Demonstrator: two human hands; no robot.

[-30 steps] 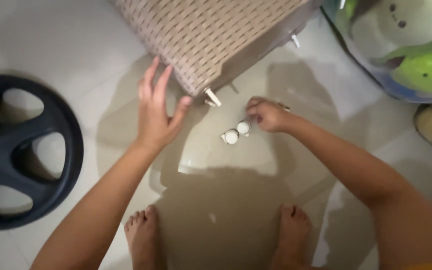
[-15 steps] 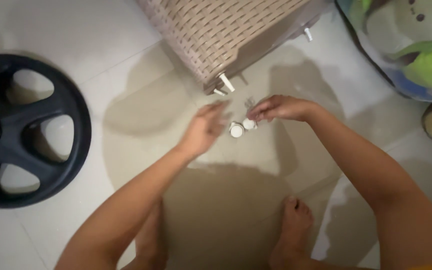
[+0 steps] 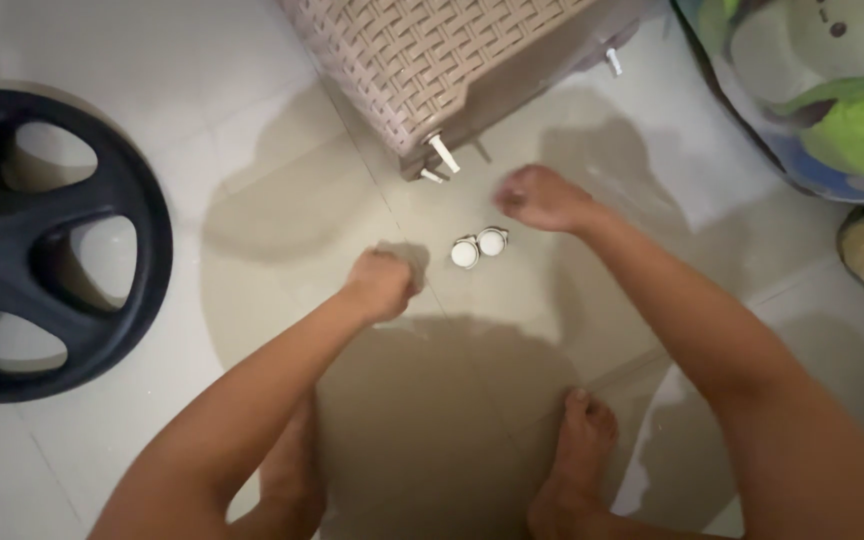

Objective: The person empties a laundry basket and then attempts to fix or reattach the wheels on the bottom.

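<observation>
the person stands barefoot on a pale tiled floor (image 3: 102,470), bent over with both arms reaching down. the left hand (image 3: 382,283) is curled into a loose fist, knuckles up, hovering low over the tiles just to the left of a small white twin-wheel caster (image 3: 478,247); whether anything sits inside that fist i cannot tell. the right hand (image 3: 540,197) is also closed, fingers pressed together into a fist, a little blurred, just above and to the right of the caster and not touching it; i cannot tell if it pinches something small. the caster lies on the floor on its side between the two hands, its two round white wheels side by side. just beyond it stands a beige woven-pattern plastic cabinet (image 3: 422,50), tipped so that its underside edge faces the hands, with a short white peg (image 3: 443,153) sticking out at its near corner and another white peg (image 3: 612,62) further along to the right. off to the left a black spoked plastic wheel-shaped base (image 3: 52,240) lies flat on the tiles, well apart from the hands. at the right edge a clear bag of plush toys (image 3: 822,90), green and white, rests on the floor. the person's left foot (image 3: 292,470) and right foot (image 3: 574,460) are planted below the hands.
</observation>
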